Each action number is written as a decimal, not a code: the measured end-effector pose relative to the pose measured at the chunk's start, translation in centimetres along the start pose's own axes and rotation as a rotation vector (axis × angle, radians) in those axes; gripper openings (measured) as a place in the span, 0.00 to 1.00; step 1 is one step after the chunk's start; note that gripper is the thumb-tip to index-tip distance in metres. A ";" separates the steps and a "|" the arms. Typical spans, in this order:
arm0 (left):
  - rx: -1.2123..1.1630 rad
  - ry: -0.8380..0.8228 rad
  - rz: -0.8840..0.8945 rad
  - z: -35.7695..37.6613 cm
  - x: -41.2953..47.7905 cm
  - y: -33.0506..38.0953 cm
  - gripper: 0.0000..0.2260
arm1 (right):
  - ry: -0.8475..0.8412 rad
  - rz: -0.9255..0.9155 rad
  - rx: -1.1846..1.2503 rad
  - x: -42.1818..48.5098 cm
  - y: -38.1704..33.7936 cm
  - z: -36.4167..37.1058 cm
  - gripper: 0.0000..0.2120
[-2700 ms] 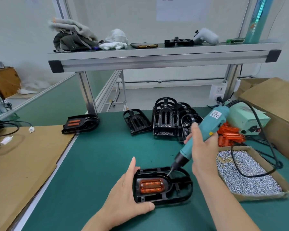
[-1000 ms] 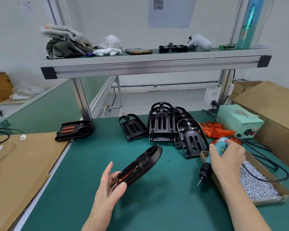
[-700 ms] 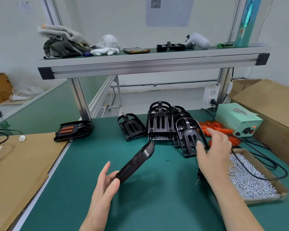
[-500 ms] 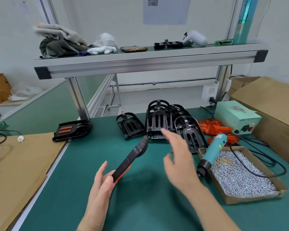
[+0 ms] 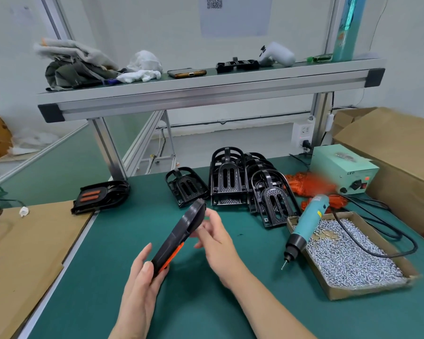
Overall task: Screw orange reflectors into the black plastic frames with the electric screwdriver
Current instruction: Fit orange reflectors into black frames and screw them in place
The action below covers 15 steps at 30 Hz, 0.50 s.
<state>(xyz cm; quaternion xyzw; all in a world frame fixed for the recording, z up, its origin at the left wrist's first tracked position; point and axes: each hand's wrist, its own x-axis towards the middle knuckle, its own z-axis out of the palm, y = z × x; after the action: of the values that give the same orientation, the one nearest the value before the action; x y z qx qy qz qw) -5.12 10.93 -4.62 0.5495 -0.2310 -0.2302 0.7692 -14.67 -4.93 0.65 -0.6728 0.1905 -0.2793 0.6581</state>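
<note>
Head view: the left hand (image 5: 142,285) grips the near end of the black plastic frame (image 5: 184,228) with its orange reflector (image 5: 172,256), tilted above the green mat (image 5: 255,243); the right hand (image 5: 218,243) is open just beside it. Held by one end only, the frame may slip and drop

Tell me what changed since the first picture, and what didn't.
The right hand let go of the screwdriver, now propped on the edge of the screw box, and moved left to the frame. The left hand lifted that frame off the mat and holds it tilted on edge. The stack of empty frames and the finished frame at far left stayed put.
</note>
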 end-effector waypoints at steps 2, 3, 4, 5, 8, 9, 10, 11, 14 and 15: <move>-0.017 0.008 -0.016 0.1 0.0 0.1 0.22 | 0.040 0.010 0.039 0.0 0.5 0.3 0.07; -0.012 0.003 -0.014 0.1 0.0 0.1 0.22 | 0.066 0.012 0.050 0.1 0.7 0.4 0.05; 0.004 -0.010 -0.006 0.2 -0.1 0.1 0.22 | 0.091 0.013 0.064 0.2 0.9 0.3 0.05; 0.026 -0.021 -0.004 0.3 -0.2 0.1 0.22 | 0.112 0.017 0.079 0.2 1.0 0.2 0.04; 0.088 -0.034 -0.013 0.3 -0.1 0.2 0.27 | 0.134 0.024 0.103 0.3 1.4 0.0 0.07; 0.102 -0.039 -0.017 0.3 -0.1 0.3 0.31 | 0.135 0.029 0.092 0.3 1.6 0.0 0.08; 0.113 -0.044 -0.026 0.4 -0.1 0.4 0.34 | 0.141 0.034 0.084 0.3 1.8 -0.1 0.09; 0.116 -0.050 -0.036 0.5 -0.1 0.5 0.34 | 0.152 0.039 0.084 0.3 1.9 -0.1 0.10; 0.021 -0.052 -0.113 0.4 0.2 0.9 0.26 | 0.194 0.058 0.131 0.5 2.3 -0.2 0.08; -0.028 -0.045 -0.150 0.3 0.3 1.2 0.25 | 0.209 0.066 0.143 0.5 2.4 -0.2 0.06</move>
<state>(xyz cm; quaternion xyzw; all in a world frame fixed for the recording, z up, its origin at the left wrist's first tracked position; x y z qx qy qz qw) -4.93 10.89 -3.36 0.5490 -0.2034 -0.3027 0.7521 -14.09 -5.53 -1.66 -0.5849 0.2597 -0.3387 0.6897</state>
